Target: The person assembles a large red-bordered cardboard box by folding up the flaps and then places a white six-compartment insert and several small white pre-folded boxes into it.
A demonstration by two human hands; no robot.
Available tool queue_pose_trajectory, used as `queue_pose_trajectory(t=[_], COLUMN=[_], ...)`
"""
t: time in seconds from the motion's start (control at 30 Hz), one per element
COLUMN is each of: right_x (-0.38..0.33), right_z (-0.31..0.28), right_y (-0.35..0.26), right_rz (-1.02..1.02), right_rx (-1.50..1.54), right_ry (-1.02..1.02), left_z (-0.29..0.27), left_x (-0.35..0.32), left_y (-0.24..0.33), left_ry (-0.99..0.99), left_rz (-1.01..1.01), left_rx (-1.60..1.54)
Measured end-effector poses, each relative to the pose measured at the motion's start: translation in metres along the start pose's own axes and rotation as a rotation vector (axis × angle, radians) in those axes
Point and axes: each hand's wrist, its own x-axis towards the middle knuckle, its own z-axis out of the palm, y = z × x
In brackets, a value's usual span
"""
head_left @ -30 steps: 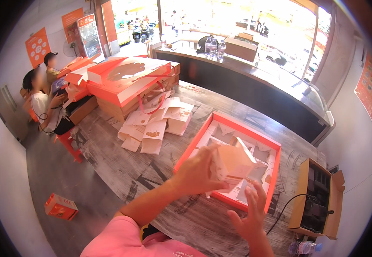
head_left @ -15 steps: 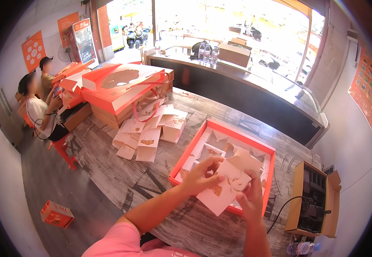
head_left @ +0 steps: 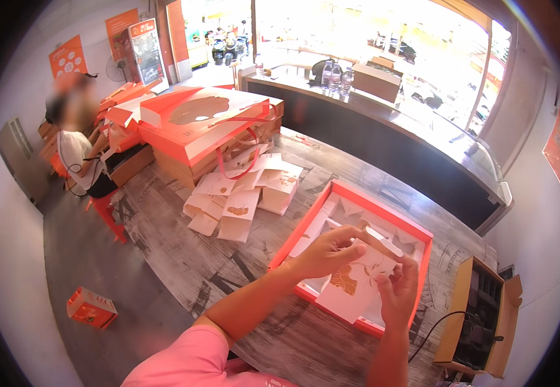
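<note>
Between both hands I hold a small white carton with a gold printed pattern, its end flap folded over at the top. My left hand pinches its upper left corner. My right hand grips the right side near the flap, fingers closed. The carton hangs tilted over a large box tray with a red-orange rim. White dividers or small cartons stand inside the tray, partly hidden by my hands and the held carton.
Flattened and part-folded white cartons lie in a pile on the wood-grain table. Behind stand stacked orange boxes with a red ribbon. An open cardboard box with a black cable sits at right. A person works far left.
The carton has tipped more upright, and its top flap is now folded over. My left hand has shifted to the carton's top corner. The whole view has swung slightly left.
</note>
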Motion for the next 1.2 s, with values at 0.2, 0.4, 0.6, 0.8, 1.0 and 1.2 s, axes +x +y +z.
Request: queue_pose_trajectory(t=[0.2, 0.4, 0.6, 0.8, 1.0, 1.2], right_x=[-0.001, 0.0, 0.0, 0.003, 0.002, 0.003], right_z=[0.017, 0.012, 0.006, -0.004, 0.002, 0.001], right_y=[-0.004, 0.007, 0.007, -0.006, -0.012, -0.016], right_rz=[-0.026, -0.081, -0.006, 0.107, 0.062, -0.011], right_rx=[-0.062, 0.008, 0.003, 0.051, 0.078, -0.093], right_ry=[0.142, 0.067, 0.053, -0.007, 0.004, -0.001], left_z=[0.012, 0.02, 0.02, 0.02, 0.022, 0.023], left_x=[0.0, -0.002, -0.004, -0.005, -0.007, -0.006], left_y=[-0.043, -0.038, -0.038, -0.041, -0.037, -0.039], left_ry=[0.141, 0.225, 0.196, 0.168, 0.19, 0.158], left_rz=[0.076, 0.023, -0.036, -0.005, -0.015, -0.027], left_rx=[-0.137, 0.007, 0.017, 0.069, -0.012, -0.192])
